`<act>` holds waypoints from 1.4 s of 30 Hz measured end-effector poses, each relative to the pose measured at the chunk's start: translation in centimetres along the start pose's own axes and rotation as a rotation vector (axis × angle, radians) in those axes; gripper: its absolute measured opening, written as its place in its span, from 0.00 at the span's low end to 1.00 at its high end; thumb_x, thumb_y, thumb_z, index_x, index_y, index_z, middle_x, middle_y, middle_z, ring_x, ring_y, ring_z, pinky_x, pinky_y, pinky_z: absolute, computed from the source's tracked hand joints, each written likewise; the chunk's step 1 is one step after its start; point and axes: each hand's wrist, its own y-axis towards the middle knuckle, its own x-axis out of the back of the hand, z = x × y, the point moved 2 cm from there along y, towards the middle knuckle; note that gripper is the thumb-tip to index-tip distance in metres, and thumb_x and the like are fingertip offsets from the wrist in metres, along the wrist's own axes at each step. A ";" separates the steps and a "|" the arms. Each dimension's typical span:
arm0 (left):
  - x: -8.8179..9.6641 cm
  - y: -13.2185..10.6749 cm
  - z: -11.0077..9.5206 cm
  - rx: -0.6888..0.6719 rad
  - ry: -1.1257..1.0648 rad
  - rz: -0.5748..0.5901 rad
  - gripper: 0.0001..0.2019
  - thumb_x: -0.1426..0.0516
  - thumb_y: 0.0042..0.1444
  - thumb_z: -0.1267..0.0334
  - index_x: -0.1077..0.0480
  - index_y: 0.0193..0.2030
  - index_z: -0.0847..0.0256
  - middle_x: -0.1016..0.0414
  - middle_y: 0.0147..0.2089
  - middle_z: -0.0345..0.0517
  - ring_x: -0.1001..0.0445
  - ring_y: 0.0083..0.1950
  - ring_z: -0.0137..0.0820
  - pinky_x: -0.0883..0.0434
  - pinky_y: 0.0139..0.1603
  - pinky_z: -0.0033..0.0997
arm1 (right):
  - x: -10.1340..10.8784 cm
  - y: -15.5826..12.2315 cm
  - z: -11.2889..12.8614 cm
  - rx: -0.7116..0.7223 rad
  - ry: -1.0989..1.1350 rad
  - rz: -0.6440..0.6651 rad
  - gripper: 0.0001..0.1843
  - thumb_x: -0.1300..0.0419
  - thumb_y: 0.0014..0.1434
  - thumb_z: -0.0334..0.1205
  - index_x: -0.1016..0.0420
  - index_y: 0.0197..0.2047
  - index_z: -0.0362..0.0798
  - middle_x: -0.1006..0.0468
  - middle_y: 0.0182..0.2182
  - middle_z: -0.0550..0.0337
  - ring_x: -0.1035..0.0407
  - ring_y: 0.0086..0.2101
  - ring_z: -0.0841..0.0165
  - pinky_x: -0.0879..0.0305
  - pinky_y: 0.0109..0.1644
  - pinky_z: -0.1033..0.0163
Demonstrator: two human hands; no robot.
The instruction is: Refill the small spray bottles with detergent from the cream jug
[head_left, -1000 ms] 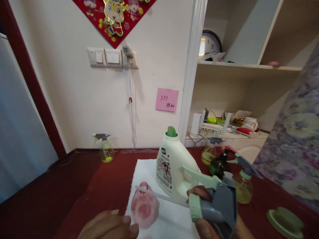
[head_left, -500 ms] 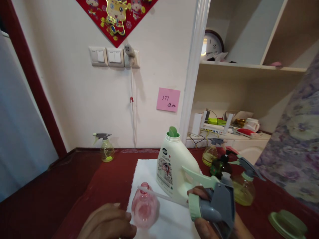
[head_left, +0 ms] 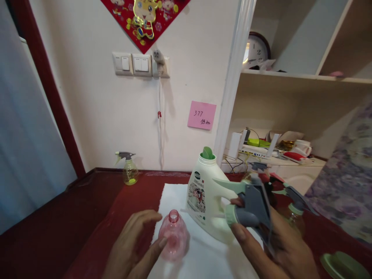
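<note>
The big white wall [head_left: 197, 89] stands behind a dark red, shiny table [head_left: 95, 236]. On the table lies a white paper sheet [head_left: 200, 259], and a tall cream plastic jug [head_left: 212, 201] with a handle stands on it, partly hidden by the right hand [head_left: 287, 248] and what it holds. The right hand pinches a grey and pale green plastic spray head [head_left: 255, 205] between thumb and fingers, a bit higher than before. The left hand [head_left: 130, 244] has come up, thumb and fingers spread beside a round, see-through pink bottle [head_left: 174, 240]. The bottle stands upright on the paper; I cannot tell if the thumb touches it. At the right, a green spray bottle [head_left: 296, 209] is partly hidden, and a green lid [head_left: 344, 267] is cut off. The thin, pale tube [head_left: 193, 212] crossed the pink bottle's neck earlier; now it is in front of the jug, hard to see.
</note>
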 end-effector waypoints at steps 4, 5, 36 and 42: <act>-2.2 0.3 3.4 0.195 -0.071 0.155 0.24 0.38 0.59 0.48 0.30 0.60 0.50 0.28 0.65 0.51 0.30 0.66 0.48 0.29 0.66 0.53 | -0.5 2.5 0.8 0.102 -0.010 0.165 0.10 0.40 0.65 0.41 0.25 0.49 0.55 0.18 0.40 0.61 0.21 0.41 0.65 0.26 0.38 0.67; -2.5 0.3 4.0 0.201 -0.086 0.179 0.25 0.37 0.58 0.49 0.31 0.61 0.51 0.30 0.66 0.52 0.31 0.67 0.49 0.31 0.67 0.56 | -0.8 2.9 0.9 0.107 -0.004 0.186 0.08 0.42 0.66 0.41 0.26 0.47 0.55 0.19 0.39 0.62 0.22 0.40 0.67 0.27 0.38 0.67; -5.7 -0.7 4.4 0.305 -0.309 0.341 0.29 0.36 0.56 0.59 0.34 0.65 0.53 0.30 0.66 0.51 0.35 0.68 0.47 0.40 0.70 0.50 | -13.1 1.4 -2.7 -0.076 0.090 0.704 0.14 0.40 0.63 0.48 0.37 0.30 0.51 0.33 0.30 0.62 0.38 0.32 0.65 0.44 0.38 0.59; -5.7 -0.9 4.5 0.287 -0.342 0.332 0.30 0.36 0.56 0.59 0.35 0.65 0.54 0.31 0.66 0.52 0.35 0.68 0.47 0.41 0.70 0.50 | -13.3 0.7 -3.4 -0.171 0.110 0.664 0.14 0.36 0.57 0.50 0.33 0.34 0.51 0.30 0.32 0.62 0.36 0.34 0.63 0.41 0.39 0.58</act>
